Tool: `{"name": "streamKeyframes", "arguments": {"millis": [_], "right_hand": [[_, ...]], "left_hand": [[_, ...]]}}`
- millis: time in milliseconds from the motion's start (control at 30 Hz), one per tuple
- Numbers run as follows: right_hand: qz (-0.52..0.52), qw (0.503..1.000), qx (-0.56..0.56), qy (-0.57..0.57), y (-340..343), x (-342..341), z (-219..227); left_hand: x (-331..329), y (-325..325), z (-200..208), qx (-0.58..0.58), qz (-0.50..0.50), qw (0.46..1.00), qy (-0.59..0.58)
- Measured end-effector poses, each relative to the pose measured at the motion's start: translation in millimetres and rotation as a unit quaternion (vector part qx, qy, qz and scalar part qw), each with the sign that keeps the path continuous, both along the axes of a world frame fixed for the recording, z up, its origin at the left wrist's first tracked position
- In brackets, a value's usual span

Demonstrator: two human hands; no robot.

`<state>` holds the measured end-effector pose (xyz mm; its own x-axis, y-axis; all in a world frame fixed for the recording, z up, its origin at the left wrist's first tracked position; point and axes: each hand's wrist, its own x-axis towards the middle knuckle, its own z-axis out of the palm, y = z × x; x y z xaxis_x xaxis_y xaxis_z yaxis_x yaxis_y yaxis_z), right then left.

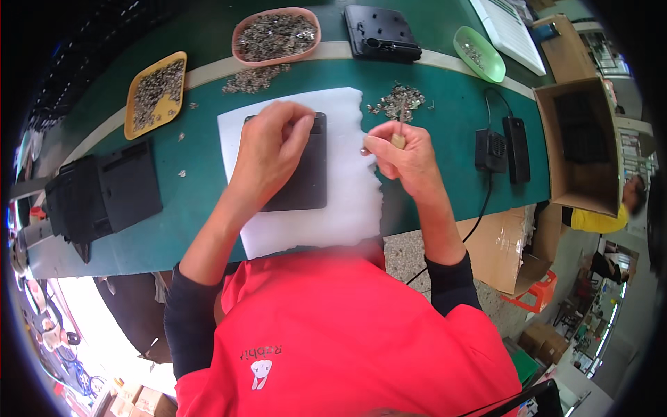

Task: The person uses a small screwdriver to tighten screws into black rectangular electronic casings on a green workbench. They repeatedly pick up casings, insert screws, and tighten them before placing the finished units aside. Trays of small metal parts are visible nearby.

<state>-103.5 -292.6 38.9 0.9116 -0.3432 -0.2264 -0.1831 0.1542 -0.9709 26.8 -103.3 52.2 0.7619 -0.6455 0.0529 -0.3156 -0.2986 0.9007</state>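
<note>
My left hand (271,142) is over the upper part of a flat black plastic panel (306,177), fingers curled and thumb drawn in. Whatever it may pinch is hidden. The panel lies on a white foam sheet (351,208) with a ragged right edge. To the right of the panel, my right hand (406,156) grips a slim tool with a pale yellow handle (398,141), its thin shaft pointing away from me. At its thumb and fingertip shows a small shiny metal piece (365,151). Just beyond that hand lies a loose pile of small metal parts (403,101).
Small metal parts fill a pink tray (236,48), a yellow tray (128,125) and a green bowl (495,66). Black plastic pieces (128,184) lie left, another black case (381,31) far. A black adapter (490,149) with cable and an open cardboard box (583,194) are right.
</note>
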Motion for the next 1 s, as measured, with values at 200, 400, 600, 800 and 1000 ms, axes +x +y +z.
{"name": "streamKeyframes", "arguments": {"millis": [200,400,600,800,1000], "right_hand": [[-0.002,1.000,-0.008,-0.022,17.2,15.7,-4.4],[-0.008,0.995,-0.098,-0.019,31.7,20.3,-4.2],[0.043,0.993,-0.112,0.016,35.5,14.1,13.0],[0.188,0.962,-0.150,0.125,32.0,19.6,25.3],[0.088,0.985,-0.113,0.099,40.4,27.4,20.9]], "left_hand": [[-37.5,1.0,-13.1,-0.071,-0.016,0.991,0.114],[-35.7,3.5,-11.1,-0.041,-0.015,0.977,0.210],[-27.4,12.3,-5.4,-0.036,-0.034,0.953,0.298],[-19.8,23.9,-7.5,0.030,-0.134,0.982,0.127],[-2.3,27.0,0.4,0.030,-0.075,0.960,-0.269]]}}
